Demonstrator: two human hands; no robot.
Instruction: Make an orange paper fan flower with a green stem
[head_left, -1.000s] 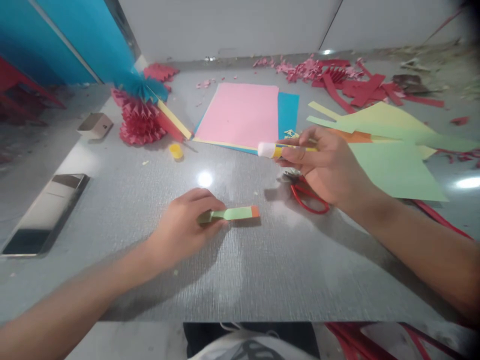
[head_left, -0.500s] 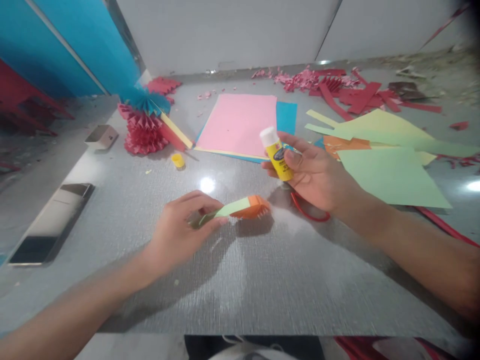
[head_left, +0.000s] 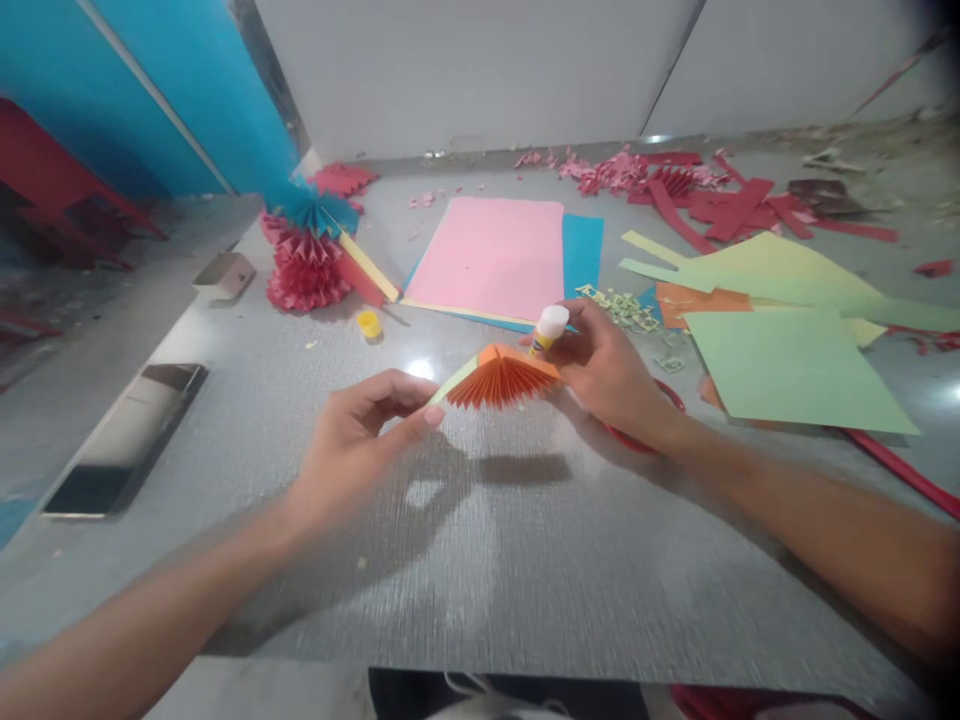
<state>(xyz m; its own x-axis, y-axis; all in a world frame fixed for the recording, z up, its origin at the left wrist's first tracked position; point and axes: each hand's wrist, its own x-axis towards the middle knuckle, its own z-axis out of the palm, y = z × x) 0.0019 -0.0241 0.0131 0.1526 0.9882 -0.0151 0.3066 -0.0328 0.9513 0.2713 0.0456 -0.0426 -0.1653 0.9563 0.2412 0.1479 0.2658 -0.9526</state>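
Observation:
A pleated paper fan (head_left: 504,382), orange with a pale green strip at its left, is held above the grey table. My left hand (head_left: 364,425) pinches its green end between thumb and fingers. My right hand (head_left: 611,365) is closed around a glue stick (head_left: 553,323), white end up, and its fingers also meet the orange end of the fan. Most of the glue stick's yellow body is hidden by the fan and fingers. Under my right wrist shows a red loop (head_left: 630,440), partly covered. The small yellow cap (head_left: 369,325) stands apart on the table.
A phone (head_left: 127,440) and a small white box (head_left: 223,275) lie at left. Behind are pleated red and blue paper decorations (head_left: 307,265) and stacked pink sheets (head_left: 491,255). Green sheets (head_left: 795,365), paper bits (head_left: 622,308) and red strips (head_left: 735,210) are at right.
My right hand has come down and left with the glue stick to the fan's orange end. The orange pleats have spread out between my hands. The view has shifted slightly.

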